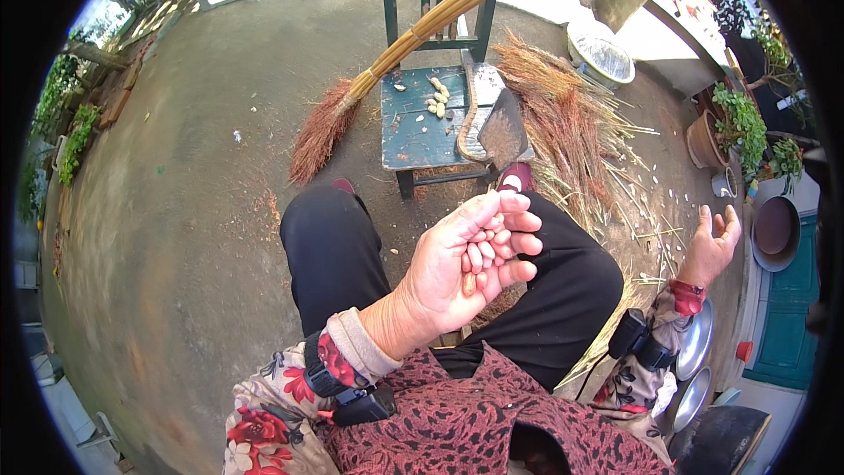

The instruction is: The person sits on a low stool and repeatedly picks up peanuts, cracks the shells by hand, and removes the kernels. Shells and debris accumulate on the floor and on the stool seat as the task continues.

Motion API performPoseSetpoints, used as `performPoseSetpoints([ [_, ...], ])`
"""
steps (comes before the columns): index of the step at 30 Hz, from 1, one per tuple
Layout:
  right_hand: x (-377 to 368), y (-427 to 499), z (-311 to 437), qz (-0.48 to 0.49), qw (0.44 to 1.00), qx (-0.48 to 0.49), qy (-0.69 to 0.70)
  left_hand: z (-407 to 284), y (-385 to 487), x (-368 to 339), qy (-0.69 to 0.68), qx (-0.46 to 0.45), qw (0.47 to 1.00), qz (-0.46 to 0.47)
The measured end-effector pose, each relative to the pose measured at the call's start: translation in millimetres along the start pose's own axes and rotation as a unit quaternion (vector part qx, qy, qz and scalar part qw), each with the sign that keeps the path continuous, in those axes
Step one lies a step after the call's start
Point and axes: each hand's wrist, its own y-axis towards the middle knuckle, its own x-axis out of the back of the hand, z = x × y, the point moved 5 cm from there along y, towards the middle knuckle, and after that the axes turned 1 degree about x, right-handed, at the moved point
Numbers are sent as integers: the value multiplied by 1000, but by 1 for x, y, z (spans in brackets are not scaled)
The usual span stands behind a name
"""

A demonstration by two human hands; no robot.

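My left hand is palm up over my lap, its fingers curled around a small pile of shelled peanuts. Off to the right, my right hand is raised with its fingers apart and nothing visible in it. In front of my knees is a blue-green wooden chair. On its seat lie several unshelled peanuts, bits of shell, and a curved wooden handle with a broad dark metal blade. A straw broom leans against the chair's left side, its reddish bristles on the ground.
Loose reddish broom stalks spread right of the chair, beside a pale basin. Potted plants stand farther right. Metal bowls and a large dark pan are near my right elbow. Scraps litter the concrete ground.
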Motion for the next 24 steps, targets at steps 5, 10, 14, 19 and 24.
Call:
performPoseSetpoints([
  [5,-76,-107,46,355,869,-13,344,-18,2,8,-12,13,992,-125],
  [10,-170,-198,139,467,791,33,394,-67,11,23,-23,-31,997,-74],
  [14,-268,-211,182,437,849,133,267,-105,12,48,-35,-48,993,-105],
  [19,-354,-223,187,430,884,184,27,-126,5,65,-30,-109,987,-113],
  [24,-370,-227,175,427,888,169,33,-127,5,69,-12,-112,987,-116],
])
